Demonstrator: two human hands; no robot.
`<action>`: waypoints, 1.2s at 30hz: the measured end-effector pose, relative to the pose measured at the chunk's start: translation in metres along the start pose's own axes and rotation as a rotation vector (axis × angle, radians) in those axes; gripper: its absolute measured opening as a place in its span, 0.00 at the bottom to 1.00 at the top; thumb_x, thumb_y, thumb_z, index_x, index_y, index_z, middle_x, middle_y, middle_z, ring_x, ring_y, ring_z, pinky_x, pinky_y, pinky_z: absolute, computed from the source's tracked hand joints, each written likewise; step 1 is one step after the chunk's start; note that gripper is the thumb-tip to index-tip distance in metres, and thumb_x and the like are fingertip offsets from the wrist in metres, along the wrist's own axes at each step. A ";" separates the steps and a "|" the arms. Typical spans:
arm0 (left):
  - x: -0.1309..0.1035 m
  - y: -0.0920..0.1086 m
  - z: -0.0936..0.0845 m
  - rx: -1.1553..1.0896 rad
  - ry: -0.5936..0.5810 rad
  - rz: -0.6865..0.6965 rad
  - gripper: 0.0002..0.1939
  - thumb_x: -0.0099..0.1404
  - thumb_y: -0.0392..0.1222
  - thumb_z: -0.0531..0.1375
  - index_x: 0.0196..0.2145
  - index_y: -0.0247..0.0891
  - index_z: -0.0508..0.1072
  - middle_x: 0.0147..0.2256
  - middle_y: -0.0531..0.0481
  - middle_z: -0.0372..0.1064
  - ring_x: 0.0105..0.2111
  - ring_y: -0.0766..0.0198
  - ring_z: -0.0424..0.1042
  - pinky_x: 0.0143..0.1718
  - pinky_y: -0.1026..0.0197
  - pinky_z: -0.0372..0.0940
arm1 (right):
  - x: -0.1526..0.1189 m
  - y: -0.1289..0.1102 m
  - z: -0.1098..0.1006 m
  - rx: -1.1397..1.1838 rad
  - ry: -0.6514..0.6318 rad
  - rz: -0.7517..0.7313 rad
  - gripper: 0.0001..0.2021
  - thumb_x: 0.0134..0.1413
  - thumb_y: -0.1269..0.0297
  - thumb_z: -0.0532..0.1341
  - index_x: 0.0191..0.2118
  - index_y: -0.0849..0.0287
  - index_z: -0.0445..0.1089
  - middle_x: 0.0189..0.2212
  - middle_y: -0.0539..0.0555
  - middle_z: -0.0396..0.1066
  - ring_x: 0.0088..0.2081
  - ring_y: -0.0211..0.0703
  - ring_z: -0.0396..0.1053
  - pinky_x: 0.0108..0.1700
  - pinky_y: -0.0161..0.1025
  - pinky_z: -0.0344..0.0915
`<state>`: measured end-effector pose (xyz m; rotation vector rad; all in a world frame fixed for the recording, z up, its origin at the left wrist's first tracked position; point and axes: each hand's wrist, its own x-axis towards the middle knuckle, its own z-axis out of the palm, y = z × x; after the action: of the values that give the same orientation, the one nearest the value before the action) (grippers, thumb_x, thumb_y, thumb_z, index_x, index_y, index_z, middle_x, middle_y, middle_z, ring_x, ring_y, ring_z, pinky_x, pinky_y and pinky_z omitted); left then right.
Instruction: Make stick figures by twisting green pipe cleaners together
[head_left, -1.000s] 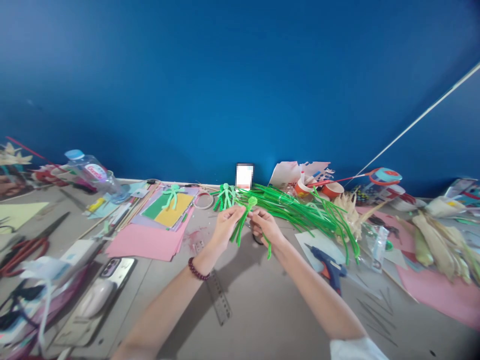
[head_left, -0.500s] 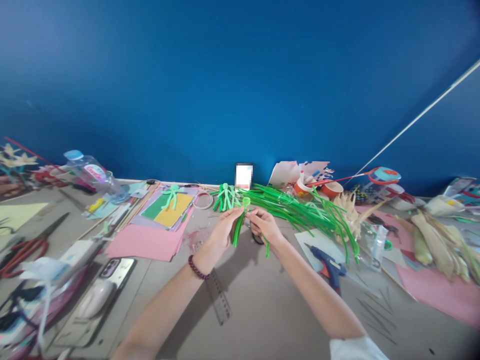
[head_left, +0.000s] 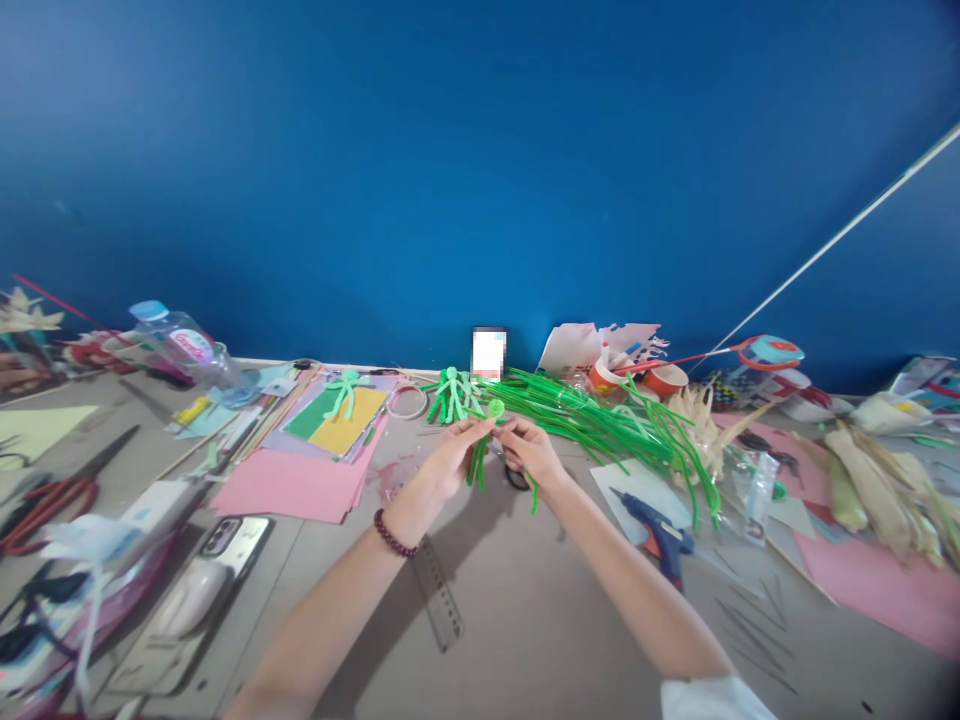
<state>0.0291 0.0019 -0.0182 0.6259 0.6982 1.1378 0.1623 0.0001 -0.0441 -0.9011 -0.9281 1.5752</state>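
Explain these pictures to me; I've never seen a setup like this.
No machine here: a camera worn on a person's head looks forward and down, and all three pictures come from it. The bare left hand and right hand together hold a green fuzzy-stem piece with a round top and dangling strands. Behind them lie small green figures and a bundle of green stems. To the left are pink paper and large scissors; to the right, a blue glue gun.

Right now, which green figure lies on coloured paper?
The leftmost green figure, spread over the green and yellow paper. The clustered green figures are off it, and the left hand and right hand pinch the round-topped green piece.
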 end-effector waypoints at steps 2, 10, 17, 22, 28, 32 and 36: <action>-0.002 0.001 0.001 0.017 0.030 0.011 0.11 0.41 0.37 0.71 0.19 0.35 0.72 0.21 0.54 0.68 0.24 0.69 0.65 0.30 0.64 0.59 | 0.000 0.000 0.000 -0.013 0.007 0.001 0.18 0.36 0.55 0.71 0.23 0.59 0.63 0.11 0.39 0.53 0.12 0.24 0.43 0.14 0.28 0.37; -0.006 0.005 0.001 0.161 0.055 0.069 0.11 0.40 0.39 0.71 0.18 0.35 0.72 0.20 0.55 0.67 0.23 0.69 0.62 0.29 0.64 0.57 | 0.001 -0.010 -0.001 -0.139 0.071 -0.045 0.17 0.33 0.54 0.70 0.25 0.60 0.67 0.13 0.41 0.55 0.13 0.25 0.43 0.16 0.30 0.38; -0.002 -0.002 -0.003 0.447 0.111 0.200 0.11 0.44 0.43 0.69 0.21 0.35 0.72 0.22 0.53 0.68 0.24 0.67 0.64 0.30 0.63 0.58 | -0.002 -0.020 -0.005 -0.216 0.092 0.008 0.16 0.33 0.55 0.68 0.26 0.61 0.69 0.11 0.41 0.54 0.13 0.26 0.43 0.17 0.31 0.36; 0.001 -0.010 -0.010 0.772 0.169 0.436 0.08 0.52 0.43 0.64 0.24 0.36 0.72 0.23 0.52 0.68 0.25 0.65 0.64 0.28 0.63 0.56 | -0.005 -0.025 -0.004 -0.231 0.127 0.067 0.16 0.31 0.54 0.69 0.22 0.61 0.69 0.08 0.40 0.49 0.13 0.26 0.41 0.17 0.31 0.36; 0.007 -0.018 -0.016 0.778 0.261 0.579 0.08 0.53 0.43 0.63 0.23 0.37 0.69 0.23 0.52 0.65 0.25 0.66 0.62 0.28 0.64 0.55 | -0.014 -0.020 0.006 -0.473 0.190 -0.092 0.14 0.43 0.55 0.64 0.31 0.61 0.76 0.14 0.47 0.64 0.16 0.33 0.57 0.18 0.31 0.50; 0.004 -0.018 -0.011 0.437 0.230 0.472 0.10 0.53 0.45 0.64 0.24 0.37 0.69 0.24 0.53 0.66 0.26 0.66 0.64 0.30 0.64 0.58 | -0.025 -0.007 0.017 -0.782 0.149 -0.395 0.13 0.54 0.59 0.58 0.40 0.57 0.77 0.31 0.54 0.76 0.30 0.43 0.70 0.30 0.36 0.64; -0.003 -0.010 -0.002 0.114 0.195 0.314 0.12 0.46 0.42 0.68 0.22 0.36 0.69 0.22 0.56 0.64 0.24 0.70 0.63 0.29 0.66 0.58 | -0.034 0.004 0.024 -1.168 0.169 -0.672 0.15 0.60 0.65 0.53 0.47 0.57 0.74 0.23 0.54 0.73 0.27 0.41 0.69 0.30 0.34 0.60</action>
<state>0.0333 -0.0037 -0.0265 0.7460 0.8555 1.4711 0.1449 -0.0365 -0.0348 -1.2595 -1.8218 0.2747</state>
